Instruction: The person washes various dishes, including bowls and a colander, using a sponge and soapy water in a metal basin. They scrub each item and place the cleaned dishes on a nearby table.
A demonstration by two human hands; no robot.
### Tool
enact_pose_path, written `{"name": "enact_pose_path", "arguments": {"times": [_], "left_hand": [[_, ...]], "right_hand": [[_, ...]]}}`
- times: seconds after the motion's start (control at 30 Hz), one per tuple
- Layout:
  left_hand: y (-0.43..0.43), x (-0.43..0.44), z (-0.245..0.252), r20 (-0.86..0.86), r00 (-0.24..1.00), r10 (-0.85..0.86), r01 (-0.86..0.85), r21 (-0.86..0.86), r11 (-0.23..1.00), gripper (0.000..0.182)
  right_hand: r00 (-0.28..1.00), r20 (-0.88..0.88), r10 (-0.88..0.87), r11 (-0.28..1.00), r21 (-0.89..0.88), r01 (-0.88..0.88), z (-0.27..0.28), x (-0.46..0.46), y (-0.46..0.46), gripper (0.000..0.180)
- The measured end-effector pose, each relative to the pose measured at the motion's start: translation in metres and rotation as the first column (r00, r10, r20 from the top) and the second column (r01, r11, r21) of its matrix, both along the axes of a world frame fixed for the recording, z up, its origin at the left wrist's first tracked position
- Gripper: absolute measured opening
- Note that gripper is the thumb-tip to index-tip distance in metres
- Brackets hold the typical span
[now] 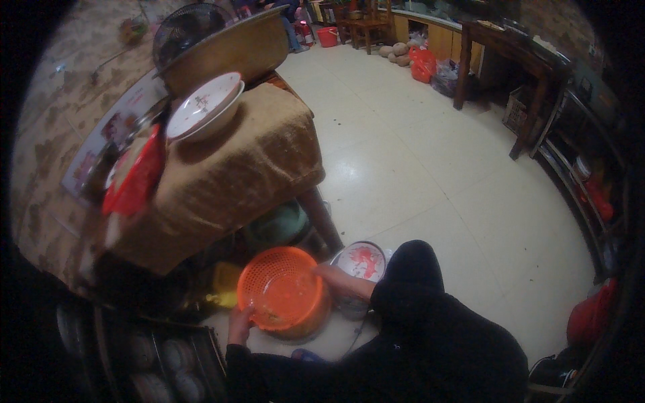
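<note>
An orange plastic colander (287, 287) is held between my two hands, tilted so that its inside faces the camera. My left hand (240, 325) grips its rim at the lower left. On the right side of the rim is my right hand (342, 281), its fingers partly hidden. A few small scraps lie inside near the near edge. Below the colander shows part of a round vessel (305, 330), largely covered by it. Right beside my right hand stands a round container whose top (364, 259) bears a red pattern.
Left is a cloth-covered table (242, 146) with stacked white bowls (205, 108), a red basket (136, 174) and a large basin (227, 50). A green basin (282, 221) sits underneath. A rack of bowls (161, 357) stands lower left. Farther off are a wooden table (509, 50), a red bucket (327, 37) and a person (292, 30).
</note>
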State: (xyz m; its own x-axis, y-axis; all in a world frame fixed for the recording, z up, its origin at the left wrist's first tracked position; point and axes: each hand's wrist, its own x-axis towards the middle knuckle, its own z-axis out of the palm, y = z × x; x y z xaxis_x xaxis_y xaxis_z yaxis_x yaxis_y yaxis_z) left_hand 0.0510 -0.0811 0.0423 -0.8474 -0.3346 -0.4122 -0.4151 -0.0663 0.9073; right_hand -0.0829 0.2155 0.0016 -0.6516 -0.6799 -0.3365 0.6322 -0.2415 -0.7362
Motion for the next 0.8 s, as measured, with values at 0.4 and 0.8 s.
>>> {"name": "enact_pose_path", "arguments": {"times": [0.4, 0.8], "left_hand": [[0.008, 0.002, 0.009, -0.017, 1.000, -0.009, 0.008, -0.014, 1.000, 0.034], [0.006, 0.002, 0.005, -0.032, 0.999, -0.015, 0.014, -0.008, 1.000, 0.032]], "right_hand": [[0.999, -0.031, 0.025, 1.000, 0.019, -0.025, -0.001, 0.000, 0.001, 0.030], [0.997, -0.058, 0.041, 0.983, 0.179, -0.030, 0.041, 0.010, 0.014, 0.034]]}}
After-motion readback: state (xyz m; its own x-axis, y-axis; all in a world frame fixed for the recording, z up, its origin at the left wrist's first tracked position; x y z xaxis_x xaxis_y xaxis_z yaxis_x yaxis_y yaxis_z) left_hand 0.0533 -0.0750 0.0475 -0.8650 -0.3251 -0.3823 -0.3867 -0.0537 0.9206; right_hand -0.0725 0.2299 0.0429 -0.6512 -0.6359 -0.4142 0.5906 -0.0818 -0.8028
